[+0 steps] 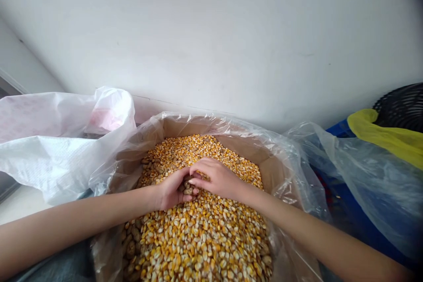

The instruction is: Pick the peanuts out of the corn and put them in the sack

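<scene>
On the head feed I see the left hand [172, 190] and right hand [216, 178] cupped closely together, holding a small clump of speckled brown beans [187, 187] above yellow dried corn kernels [201, 242]. More beans lie among the kernels, which fill a brown cardboard box [194, 127] lined with a clear plastic liner [291, 172]. To the left sits a white woven sack [49, 163]. To the right I see a crumpled clear plastic bag [373, 189], a yellow cloth [386, 134] and a black wire basket [403, 105].
</scene>
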A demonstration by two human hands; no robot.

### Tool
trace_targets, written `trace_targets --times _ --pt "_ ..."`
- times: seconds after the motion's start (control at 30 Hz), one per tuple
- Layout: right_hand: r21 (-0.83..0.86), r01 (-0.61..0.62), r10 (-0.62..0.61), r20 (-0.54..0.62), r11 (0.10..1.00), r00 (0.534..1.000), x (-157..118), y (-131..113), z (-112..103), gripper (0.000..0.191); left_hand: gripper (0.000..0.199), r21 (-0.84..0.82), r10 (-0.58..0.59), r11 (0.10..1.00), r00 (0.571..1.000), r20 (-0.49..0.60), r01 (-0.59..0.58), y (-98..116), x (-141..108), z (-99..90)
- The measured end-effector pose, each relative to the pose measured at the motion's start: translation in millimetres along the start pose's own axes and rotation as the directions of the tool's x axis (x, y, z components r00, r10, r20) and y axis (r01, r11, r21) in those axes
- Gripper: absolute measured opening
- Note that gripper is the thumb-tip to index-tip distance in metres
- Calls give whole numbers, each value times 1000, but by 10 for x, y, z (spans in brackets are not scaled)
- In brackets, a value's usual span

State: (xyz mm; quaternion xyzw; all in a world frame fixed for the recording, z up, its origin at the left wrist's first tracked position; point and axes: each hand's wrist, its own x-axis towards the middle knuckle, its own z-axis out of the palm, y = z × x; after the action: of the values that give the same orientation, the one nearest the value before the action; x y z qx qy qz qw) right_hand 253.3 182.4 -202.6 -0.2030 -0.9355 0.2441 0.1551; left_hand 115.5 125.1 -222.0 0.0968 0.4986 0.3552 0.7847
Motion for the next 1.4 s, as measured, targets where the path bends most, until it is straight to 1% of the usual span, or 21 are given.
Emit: trace_targets --times 0.07,0.13,0.17,0.2,0.27,0.33,0.37,0.53,0.6,0.7,0.77,0.83,0.9,0.97,1.03,1.1,1.2,1.3,1.4 --pt "49 -84 88 -72 995 994 12 175 6 16 21 2 -10 1000 1000 11 10 -3 3 -12" --pt "32 -189 192 -114 981 975 24 404 9 21 22 5 -16 1000 1000 16 16 -2 16 -30" --pt "-13 -210 208 -84 978 974 26 519 16 23 21 8 -18 1000 1000 17 18 -2 23 -38" --pt "-57 -205 203 -39 977 978 27 623 30 25 21 10 -22 1000 1000 14 22 -3 30 -43" --pt "-141 -160 170 62 977 983 27 773 75 30 22 22 -35 999 999 4 35 -9 42 -49" --pt "-216 -117 145 123 970 982 36 837 132 31 22 30 -42 999 999 -3 42 -18 51 -51" --pt "-254 -103 140 132 962 981 46 842 158 29 23 30 -43 999 999 -8 44 -23 55 -54" --pt "-426 -32 96 129 904 987 107 780 222 17 22 15 -11 1000 1000 -24 11 -33 79 -82" --pt "-465 -17 88 132 885 987 112 771 220 17 22 11 11 1000 999 -33 -10 -32 92 -100" --pt "-477 -37 105 117 878 987 98 759 192 17 21 5 37 999 997 -62 -37 -24 103 -120" --pt "-441 -76 126 84 894 989 80 721 142 17 19 -3 56 998 995 -81 -57 -10 97 -125" --pt "-352 -120 142 37 928 989 52 636 65 17 17 -12 65 998 994 -93 -67 10 84 -122" --pt "-226 -142 144 -7 964 990 13 499 -27 17 17 -18 62 998 994 -95 -64 29 72 -113" --pt "-113 -135 130 -51 984 990 -32 327 -107 17 18 -23 50 998 994 -94 -52 39 64 -100" --pt "-73 -113 105 -99 991 989 -67 150 -147 18 19 -38 34 999 996 -86 -37 37 56 -81" --pt "-112 -68 55 -113 991 992 -83 0 -133 17 22 -62 18 998 997 -70 -23 26 44 -56" --pt "-251 21 -41 -75 968 996 -80 -132 -25 17 22 -101 24 994 999 -43 -28 2 20 -20" --pt "-357 72 -90 -35 931 995 -75 -164 110 18 21 -123 48 991 998 -30 -51 -19 4 2" --pt "-368 101 -108 3 924 994 -81 -160 167 17 22 -104 39 994 999 -27 -42 -32 11 1"
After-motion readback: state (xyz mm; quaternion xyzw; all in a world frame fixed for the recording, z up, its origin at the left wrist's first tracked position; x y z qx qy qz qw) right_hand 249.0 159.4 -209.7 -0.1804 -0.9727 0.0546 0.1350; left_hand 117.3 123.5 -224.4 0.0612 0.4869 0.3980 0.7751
